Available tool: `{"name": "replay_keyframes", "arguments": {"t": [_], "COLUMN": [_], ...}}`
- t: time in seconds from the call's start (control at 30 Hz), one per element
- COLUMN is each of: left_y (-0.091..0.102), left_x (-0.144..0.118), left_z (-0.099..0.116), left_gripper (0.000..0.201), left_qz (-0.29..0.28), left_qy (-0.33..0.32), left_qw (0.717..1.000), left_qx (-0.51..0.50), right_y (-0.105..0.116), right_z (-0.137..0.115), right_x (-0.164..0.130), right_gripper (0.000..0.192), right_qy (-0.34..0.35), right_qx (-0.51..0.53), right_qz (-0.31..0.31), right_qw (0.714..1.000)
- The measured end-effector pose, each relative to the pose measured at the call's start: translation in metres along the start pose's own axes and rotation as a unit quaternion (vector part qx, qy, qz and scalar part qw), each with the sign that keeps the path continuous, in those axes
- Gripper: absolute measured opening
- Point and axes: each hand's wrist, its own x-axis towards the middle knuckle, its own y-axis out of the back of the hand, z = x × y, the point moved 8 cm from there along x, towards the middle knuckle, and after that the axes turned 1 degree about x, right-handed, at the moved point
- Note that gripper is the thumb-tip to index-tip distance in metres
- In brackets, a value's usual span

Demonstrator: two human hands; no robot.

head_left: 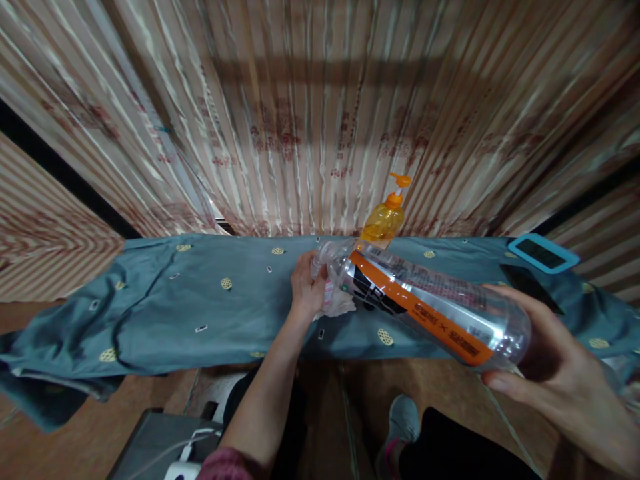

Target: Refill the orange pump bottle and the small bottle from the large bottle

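A large clear plastic bottle (pixel 415 303) with an orange, black and silver label is tilted, its base up to the right and its neck end low to the left. My right hand (pixel 555 367) is closed around the base. My left hand (pixel 307 287) is closed at the clear neck end, its fingertips partly hidden behind the plastic. Below the neck, beside my left hand, lies a crumpled whitish and pink thing (pixel 337 303), whose kind I cannot make out. Just behind the bottle stands a yellow pump bottle (pixel 383 223) with an orange pump head.
A teal patterned cloth (pixel 165 300) covers the long narrow surface. On its right lie a blue-framed dark panel (pixel 543 253) and a dark flat object (pixel 530 287). A pleated curtain (pixel 300 133) hangs behind. A grey box (pixel 150 440) with a white cable stands lower left.
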Motion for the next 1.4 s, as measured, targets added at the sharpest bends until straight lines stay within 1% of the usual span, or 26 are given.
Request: {"name": "replay_keyframes", "arguments": {"t": [0.17, 0.3, 0.57, 0.77, 0.9, 1.1, 1.23, 1.4], "left_y": [0.0, -0.001, -0.001, -0.002, -0.002, -0.003, -0.003, -0.003], "left_x": [0.0, 0.0, 0.001, 0.001, 0.001, 0.0, 0.001, 0.001], "left_z": [-0.001, -0.001, -0.002, -0.001, -0.001, -0.001, 0.0, 0.001], "left_gripper": [0.032, 0.03, 0.03, 0.027, 0.028, 0.026, 0.025, 0.028], "left_qz": [-0.001, -0.001, 0.003, 0.0, 0.002, -0.001, 0.0, 0.002], "left_qy": [0.008, 0.008, 0.011, 0.008, 0.006, 0.005, 0.012, 0.008], "left_qw": [1.0, 1.0, 1.0, 1.0, 1.0, 1.0, 1.0, 1.0], "left_qx": [0.0, -0.01, -0.018, -0.002, 0.002, -0.002, 0.003, -0.003], "right_y": [-0.001, -0.001, -0.001, 0.001, 0.003, 0.006, 0.002, 0.002], "right_z": [-0.003, -0.002, 0.003, 0.008, 0.011, 0.008, 0.009, 0.006], "right_x": [0.001, 0.0, 0.0, -0.001, -0.002, -0.002, -0.003, -0.001], "right_gripper": [0.08, 0.083, 0.091, 0.094, 0.093, 0.087, 0.09, 0.088], "right_qy": [0.008, 0.009, -0.019, -0.023, -0.027, -0.023, -0.023, -0.018], "right_qx": [-0.002, -0.007, 0.009, -0.001, 0.007, -0.001, -0.005, -0.002], "right_qz": [-0.003, -0.01, -0.004, -0.019, -0.018, 0.0, -0.014, -0.018], "right_qw": [1.0, 1.0, 1.0, 1.0, 0.999, 1.0, 1.0, 1.0]}}
